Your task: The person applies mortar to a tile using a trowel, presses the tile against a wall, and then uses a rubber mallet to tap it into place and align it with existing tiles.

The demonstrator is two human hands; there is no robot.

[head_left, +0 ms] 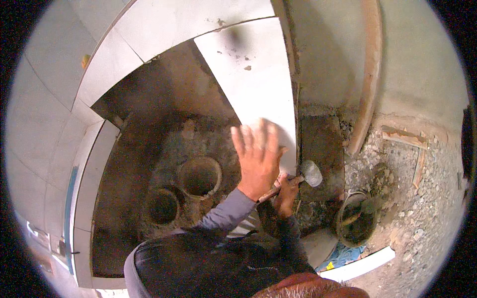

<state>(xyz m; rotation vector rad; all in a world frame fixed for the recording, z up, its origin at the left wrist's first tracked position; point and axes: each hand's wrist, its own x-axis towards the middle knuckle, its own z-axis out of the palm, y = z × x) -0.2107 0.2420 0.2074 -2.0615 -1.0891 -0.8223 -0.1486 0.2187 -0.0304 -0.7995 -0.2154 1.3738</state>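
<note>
My left hand is over a long white tile with fingers stretched and slightly apart, blurred; whether it touches is unclear. The tile lies along the top of a ledge and has dark smudges toward its far end. Just below, my right hand grips the wooden handle of a tool with a pale rounded head, beside the tile's near end; whether that is a mallet or a trowel I cannot tell.
White-tiled edging curves round a dark recess with two round pipe openings. A timber leans on the right wall. Below are rubble, wood offcuts, a bucket and a white strip.
</note>
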